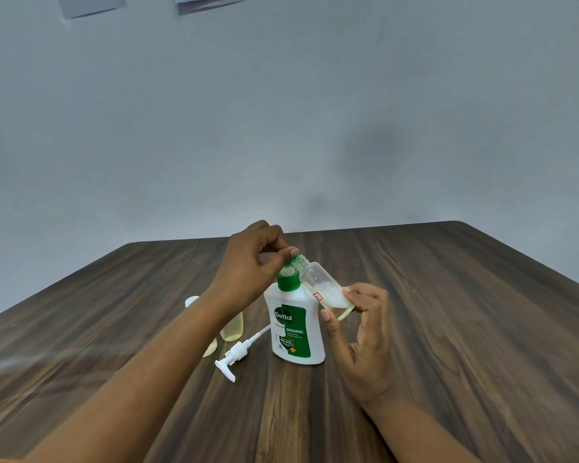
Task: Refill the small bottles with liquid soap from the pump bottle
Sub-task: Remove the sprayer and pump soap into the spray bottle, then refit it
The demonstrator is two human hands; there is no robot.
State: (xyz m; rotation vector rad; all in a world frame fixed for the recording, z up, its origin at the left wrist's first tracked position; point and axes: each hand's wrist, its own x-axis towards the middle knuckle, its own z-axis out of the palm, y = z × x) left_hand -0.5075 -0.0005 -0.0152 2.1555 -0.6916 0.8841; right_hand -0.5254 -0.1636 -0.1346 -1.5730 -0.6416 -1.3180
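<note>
As right hand (pixel 361 332) pinches small bottle (pixel 321 283), neck slants up | left hand (pixel 251 265) grips pump (pixel 288 279)

A dark wood-grain worktop (pixel 448 329) is carrying everything. A white and green soap bottle (pixel 296 332) is standing upright on it. A white pump head (pixel 234 357) is lying on its side just left of that bottle. Further left, a yellowish small bottle (pixel 233 329) and a second small bottle (pixel 211 347) are resting, partly hidden, with a white cap (pixel 192 301) showing beyond them
</note>
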